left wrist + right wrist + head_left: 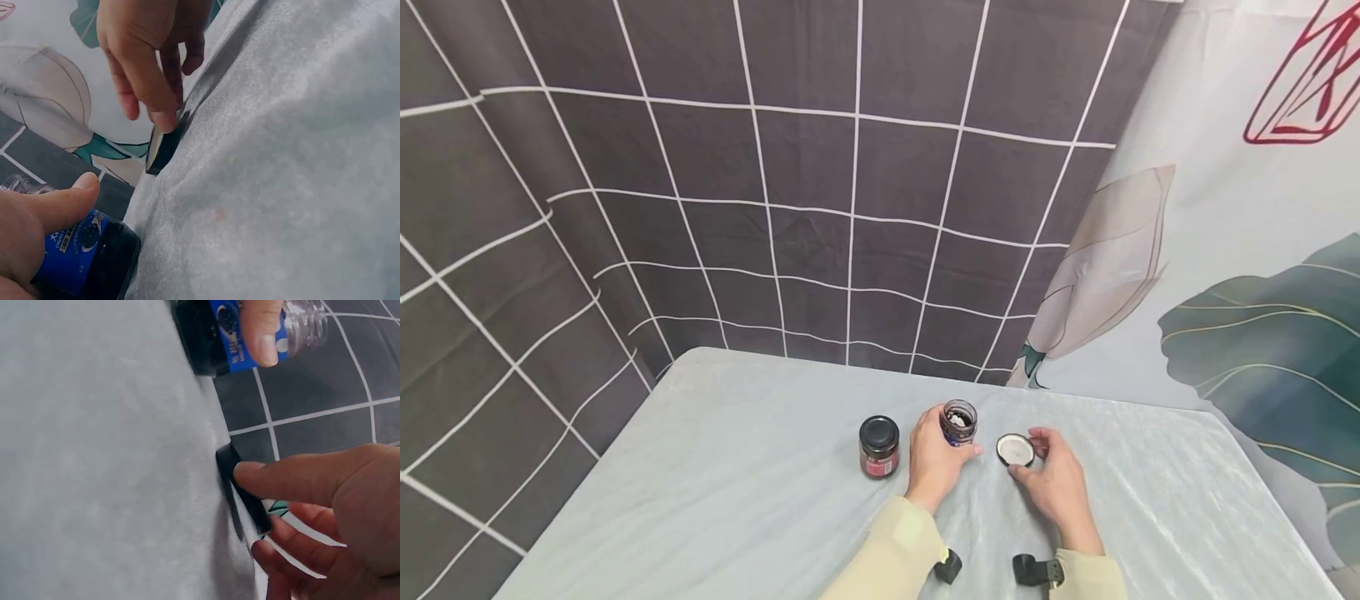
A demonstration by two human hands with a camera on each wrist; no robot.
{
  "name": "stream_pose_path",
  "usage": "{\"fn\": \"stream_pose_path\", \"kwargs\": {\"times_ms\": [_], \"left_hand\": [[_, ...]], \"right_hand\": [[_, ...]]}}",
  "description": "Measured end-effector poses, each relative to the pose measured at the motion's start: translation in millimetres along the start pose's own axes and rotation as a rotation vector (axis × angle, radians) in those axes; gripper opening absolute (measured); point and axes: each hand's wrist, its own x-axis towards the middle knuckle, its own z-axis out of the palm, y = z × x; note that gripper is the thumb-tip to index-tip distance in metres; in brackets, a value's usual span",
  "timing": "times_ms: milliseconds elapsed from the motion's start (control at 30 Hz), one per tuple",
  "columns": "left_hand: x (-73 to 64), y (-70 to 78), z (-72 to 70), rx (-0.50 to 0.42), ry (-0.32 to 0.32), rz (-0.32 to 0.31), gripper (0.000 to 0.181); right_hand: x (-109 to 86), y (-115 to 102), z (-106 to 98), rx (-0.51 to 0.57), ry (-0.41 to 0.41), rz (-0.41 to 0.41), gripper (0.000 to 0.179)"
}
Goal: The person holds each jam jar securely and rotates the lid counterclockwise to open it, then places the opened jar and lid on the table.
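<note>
The glass jar [958,422] is clear at the neck and dark below, with a bright blue label [65,259] bearing white lettering; the lid [1015,451] shows a white inside within a black rim, and the second jar [879,447] pairs a black cap [878,431] with a red label [883,465]. Pale grey covers the tablecloth [737,450], cream the sleeves [887,558]. A dark grey curtain [805,158] carries a white grid, and a white hanging [1210,208] bears a beige leaf [1112,258], a gold-veined teal leaf [1292,333] and a red outlined motif [1300,130].
</note>
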Motion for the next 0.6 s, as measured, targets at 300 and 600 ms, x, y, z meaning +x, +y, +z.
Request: {"fn": "stream_pose_path", "kwargs": {"times_ms": [300,600], "left_hand": [[-2.9,-1.2,-1.3,-0.014,-0.02,-0.032,0.072],[-11.1,5.3,-14.2,-0.032,-0.053,-0.048,0.095]], "right_hand": [[0.9,3.5,2.5,-0.014,-0.045,0.0,0.066],[0.6,-0.2,0.9,-0.011,-0.016,0.0,0.073]]}}
